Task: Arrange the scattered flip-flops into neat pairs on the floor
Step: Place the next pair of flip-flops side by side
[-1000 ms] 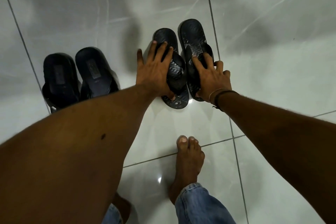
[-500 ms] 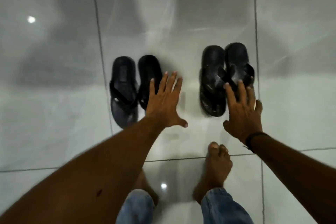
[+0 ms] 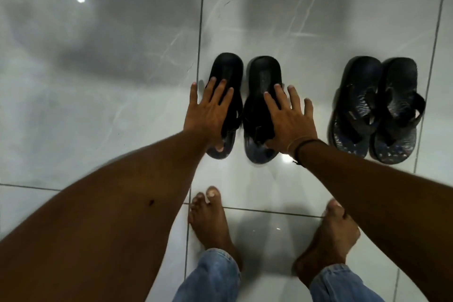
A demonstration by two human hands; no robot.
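Note:
Two pairs of dark flip-flops stand side by side on the pale tiled floor, heels pointing away from me. The plain black pair is in the middle: its left flip-flop (image 3: 226, 71) lies under my left hand (image 3: 208, 115), fingers spread over the strap and thumb hooked round the near end. Its right flip-flop (image 3: 263, 73) lies under my right hand (image 3: 290, 122), palm flat on the strap with the thumb against the near end. The two almost touch. The patterned pair (image 3: 377, 110) sits to the right, untouched, its soles close together.
My two bare feet (image 3: 213, 223) (image 3: 331, 235) in blue jeans stand on the tiles just behind the flip-flops. A dark wristband (image 3: 302, 148) circles my right wrist. Glossy grey-white tiles with grout lines stretch out to the left and beyond.
Both hands left the patterned pair and moved left onto the plain black pair. My view followed, so the patterned pair now sits at the right.

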